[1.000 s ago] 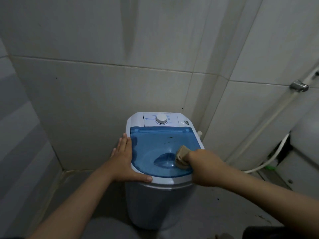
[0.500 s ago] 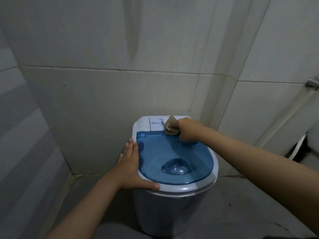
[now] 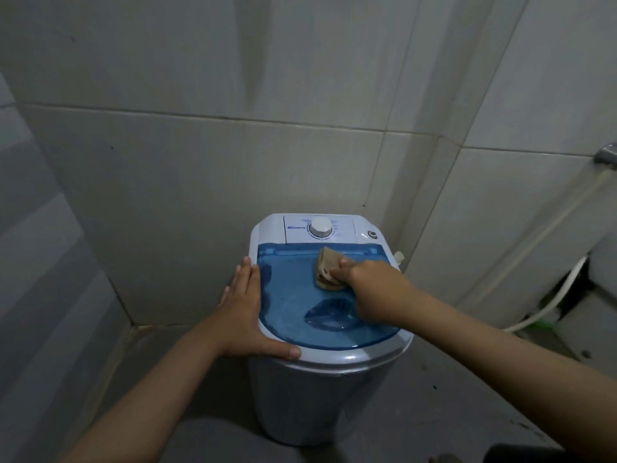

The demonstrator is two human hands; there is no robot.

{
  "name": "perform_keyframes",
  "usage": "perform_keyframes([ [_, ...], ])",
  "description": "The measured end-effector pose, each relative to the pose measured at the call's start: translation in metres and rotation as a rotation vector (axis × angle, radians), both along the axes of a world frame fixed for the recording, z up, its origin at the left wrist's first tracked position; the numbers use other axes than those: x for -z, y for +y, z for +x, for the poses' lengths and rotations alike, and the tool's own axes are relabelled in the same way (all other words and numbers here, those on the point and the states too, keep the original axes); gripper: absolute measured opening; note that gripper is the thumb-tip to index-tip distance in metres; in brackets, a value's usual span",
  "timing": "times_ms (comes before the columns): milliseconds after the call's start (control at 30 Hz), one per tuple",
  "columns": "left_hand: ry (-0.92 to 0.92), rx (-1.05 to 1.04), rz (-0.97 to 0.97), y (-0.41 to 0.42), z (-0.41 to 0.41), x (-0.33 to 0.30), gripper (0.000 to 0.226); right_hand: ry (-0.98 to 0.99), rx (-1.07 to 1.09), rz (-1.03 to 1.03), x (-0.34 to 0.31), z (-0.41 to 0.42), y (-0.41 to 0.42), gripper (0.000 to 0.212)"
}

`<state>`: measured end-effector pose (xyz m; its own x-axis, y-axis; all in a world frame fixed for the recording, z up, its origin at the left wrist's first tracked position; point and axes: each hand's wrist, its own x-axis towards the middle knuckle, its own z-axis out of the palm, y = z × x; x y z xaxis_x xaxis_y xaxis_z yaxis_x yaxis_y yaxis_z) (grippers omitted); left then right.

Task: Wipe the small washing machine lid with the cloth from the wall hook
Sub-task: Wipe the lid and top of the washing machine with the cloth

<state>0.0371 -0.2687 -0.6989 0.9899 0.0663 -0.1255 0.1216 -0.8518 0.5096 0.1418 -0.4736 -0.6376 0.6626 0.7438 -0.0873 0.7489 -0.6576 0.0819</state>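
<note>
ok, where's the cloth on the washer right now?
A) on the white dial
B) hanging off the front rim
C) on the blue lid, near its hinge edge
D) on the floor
C: the right hand presses the folded tan cloth onto the blue lid just below the hinge edge, short of the white dial; the left hand lies flat on the washer's left rim.

blue logo on control panel (image 3: 319, 228), lettering seemingly illegible

Translucent blue lid (image 3: 290, 305), tan cloth (image 3: 329, 269), white washing machine (image 3: 320, 389) with white dial (image 3: 320, 228), grey-white wall tiles (image 3: 200, 162).
</note>
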Motion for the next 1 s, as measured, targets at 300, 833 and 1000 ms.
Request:
perform_keyframes([
  [300,0.006,-0.007,-0.004,-0.002,-0.001,-0.002,0.166,0.16,-0.059,-0.173,-0.031,-0.031,-0.001,0.035],
  [833,-0.009,0.002,-0.018,-0.002,0.0,-0.003,0.161,0.199,-0.154,0.003,-0.003,0.049,0.088,0.08],
  [1000,-0.005,0.006,0.002,0.0,0.0,-0.001,0.159,0.231,-0.168,0.119,0.01,0.046,0.078,0.082],
])
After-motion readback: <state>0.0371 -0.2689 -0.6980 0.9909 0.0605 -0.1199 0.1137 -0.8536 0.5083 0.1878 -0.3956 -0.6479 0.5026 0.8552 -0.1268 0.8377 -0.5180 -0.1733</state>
